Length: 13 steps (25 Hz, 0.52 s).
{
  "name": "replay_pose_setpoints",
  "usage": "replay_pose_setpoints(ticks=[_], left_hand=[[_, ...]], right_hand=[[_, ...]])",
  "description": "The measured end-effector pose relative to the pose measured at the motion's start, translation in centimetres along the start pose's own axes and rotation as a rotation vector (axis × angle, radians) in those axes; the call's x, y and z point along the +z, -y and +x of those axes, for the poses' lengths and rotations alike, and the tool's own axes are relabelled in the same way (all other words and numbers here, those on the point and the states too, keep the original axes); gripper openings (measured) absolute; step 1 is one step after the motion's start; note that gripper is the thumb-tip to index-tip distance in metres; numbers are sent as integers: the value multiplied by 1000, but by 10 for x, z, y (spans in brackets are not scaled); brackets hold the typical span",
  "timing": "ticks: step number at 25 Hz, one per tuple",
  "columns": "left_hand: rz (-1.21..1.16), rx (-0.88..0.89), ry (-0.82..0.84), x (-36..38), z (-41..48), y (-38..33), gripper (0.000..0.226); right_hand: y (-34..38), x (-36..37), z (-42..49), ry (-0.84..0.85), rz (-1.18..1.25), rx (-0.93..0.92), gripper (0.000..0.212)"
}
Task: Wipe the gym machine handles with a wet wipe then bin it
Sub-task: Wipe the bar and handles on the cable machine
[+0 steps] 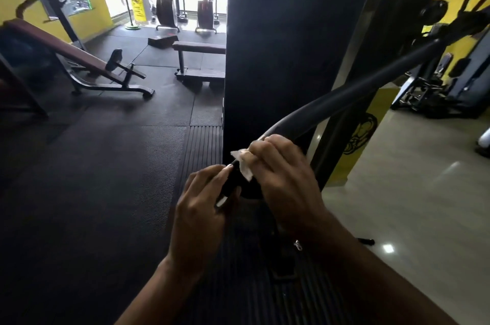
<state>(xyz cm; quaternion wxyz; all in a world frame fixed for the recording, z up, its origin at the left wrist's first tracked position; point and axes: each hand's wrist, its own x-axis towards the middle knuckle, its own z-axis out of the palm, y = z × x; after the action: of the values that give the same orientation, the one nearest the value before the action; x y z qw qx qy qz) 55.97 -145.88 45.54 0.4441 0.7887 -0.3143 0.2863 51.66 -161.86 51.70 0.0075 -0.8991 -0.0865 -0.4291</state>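
Right hand (281,165): clamped wet wipe (245,165) round handle (344,96).
Left hand (201,202): pinched handle's end, 7 o'clock of wet wipe.
Progress: wiping was underway; binning not done.

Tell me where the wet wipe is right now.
In the head view, just right of centre, the wet wipe is gripped by the right hand against the curved black handle, just above the left hand.
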Motion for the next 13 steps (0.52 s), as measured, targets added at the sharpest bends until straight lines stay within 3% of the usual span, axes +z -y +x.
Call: replay_pose_setpoints(ticks=[3,4,6,8,11,13], left_hand=[[-30,22,3,3,4,10,32],[-46,23,10,5,5,13,32],[-96,32,39,8,5,16,32],[-136,59,63,11,6,18,33],[-144,32,86,19,11,18,34],[-147,-2,108,25,11,19,39]], right_hand=[[-11,-12,29,32,-26,195,24],[-9,-14,39,127,-39,199,24],[4,-10,50,463,-107,-34,21],[2,-9,60,651,-104,-183,18],[-29,-22,84,627,-174,-31,13],[-30,-16,81,642,-193,-68,13]])
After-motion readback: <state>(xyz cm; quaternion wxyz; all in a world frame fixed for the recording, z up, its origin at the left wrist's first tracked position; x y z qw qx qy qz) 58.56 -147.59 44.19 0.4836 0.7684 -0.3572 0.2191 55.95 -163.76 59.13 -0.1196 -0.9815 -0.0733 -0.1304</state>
